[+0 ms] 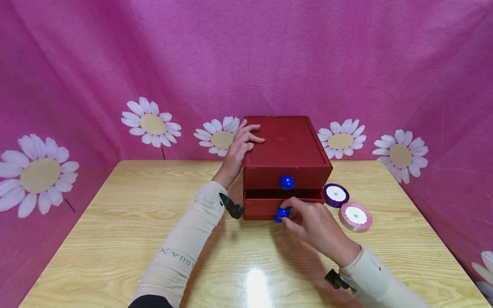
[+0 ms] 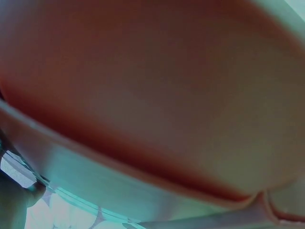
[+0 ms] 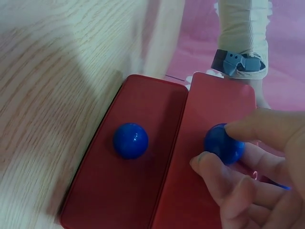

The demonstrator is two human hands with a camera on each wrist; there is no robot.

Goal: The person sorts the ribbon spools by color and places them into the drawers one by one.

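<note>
A red two-drawer box stands on the table, its lower drawer pulled out a little. My right hand pinches the round blue knob of that drawer between thumb and fingers. The upper drawer is closed and has a matching blue knob. At the box's left side, my left hand rests with its fingers over the top edge. Red plastic fills most of the left wrist view. Below the pinched knob shows a small blue patch; I cannot tell what it is.
Right of the box lie a purple ribbon spool and a pink ribbon spool, touching or nearly so. The wooden table ends at a pink cloth with daisies, close behind the box.
</note>
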